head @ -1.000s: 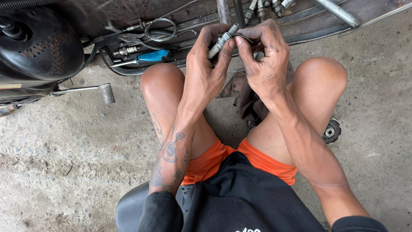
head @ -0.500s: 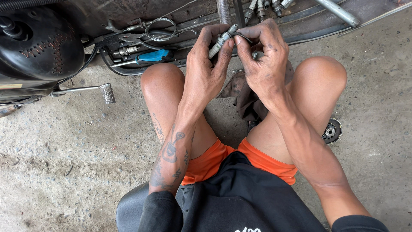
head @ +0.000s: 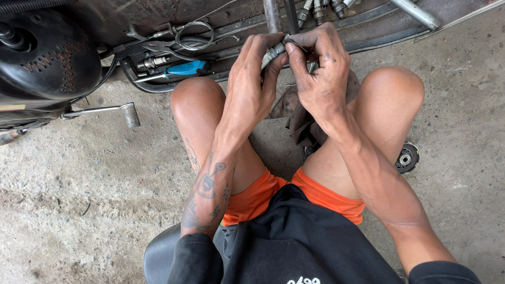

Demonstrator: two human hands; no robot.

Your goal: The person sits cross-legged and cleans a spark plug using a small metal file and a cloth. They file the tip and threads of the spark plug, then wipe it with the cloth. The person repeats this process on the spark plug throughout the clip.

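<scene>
Black motorcycle engine casing (head: pixel 50 63) fills upper left, kick lever (head: pixel 113 111) jutting over concrete floor (head: pixel 79 210). Person crouches, knees wide, forearms braced between them, likely for steadiness. Left hand (head: pixel 252 84) and right hand (head: pixel 318 73) pressed together, both pinching small grey metal fitting (head: pixel 273 51), held close above tool tray (head: pixel 368 37). Blue-handled screwdriver (head: pixel 187 69) lies within reach. Bearing (head: pixel 406 158) beside right knee. Pose unchanged from half second ago.
</scene>
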